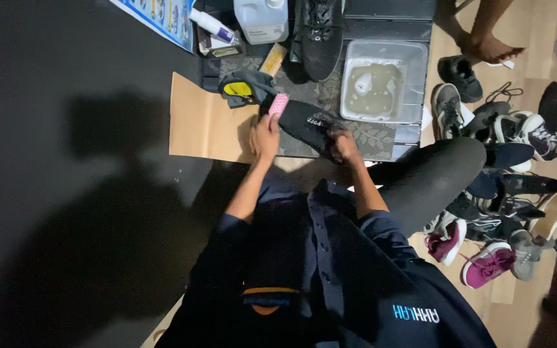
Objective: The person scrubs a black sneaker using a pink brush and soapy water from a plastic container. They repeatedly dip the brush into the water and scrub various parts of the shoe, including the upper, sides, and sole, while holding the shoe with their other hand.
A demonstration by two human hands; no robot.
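My left hand [264, 136] grips a pink brush [279, 105] and presses it against a black insole [307, 121]. My right hand [343, 145] holds the insole's other end from below. The insole lies slantwise over a patterned grey mat [369, 136]. Both forearms reach forward from dark blue sleeves.
A clear tub of murky water [385, 87] stands right of the insole, a black shoe [321, 35] behind it. A grey-and-yellow cloth [245, 87], a white jug [262, 19] and a brown board [204, 122] lie left. Several shoes [504, 148] pile on the wooden floor at right; another person's foot [488, 46] is above them.
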